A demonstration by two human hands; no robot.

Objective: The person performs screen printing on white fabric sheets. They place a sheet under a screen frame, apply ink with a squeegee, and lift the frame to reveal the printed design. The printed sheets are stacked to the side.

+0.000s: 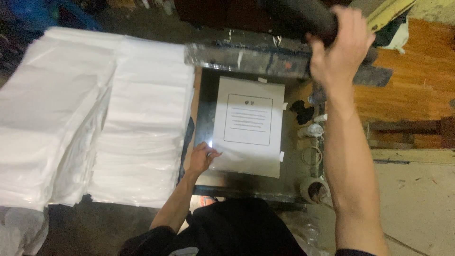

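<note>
Two tall stacks of white sheets [95, 118] fill the left side of the view, laid side by side, the nearer stack just beside the left edge of the dark tabletop [204, 114].

Dark tabletop sits centre, glossy, smudged. Along its far edge, a raised frame [251, 59] with a worn, stained metal bar, tilted up off the surface.

White printed sheet [247, 125] lies flat in the middle of the tabletop, slightly toward the far edge. It carries a thin rectangular outline with lines of print inside; small bits of tape show at its right edge.

Right hand [342, 45] is lifted above the far right corner, fingers wrapped tight around a thick black handle [303, 16] attached to the frame.

Left hand [203, 157] rests at the sheet's near left corner, fingers [212, 153] loosely together, tips touching the paper edge; whether they pinch it, cannot tell.

Along the right edge of the tabletop: a tape roll [313, 189] at the near corner, a thin ring [311, 155] beyond it, then a small jar [313, 130], and a black smear [302, 112].
</note>
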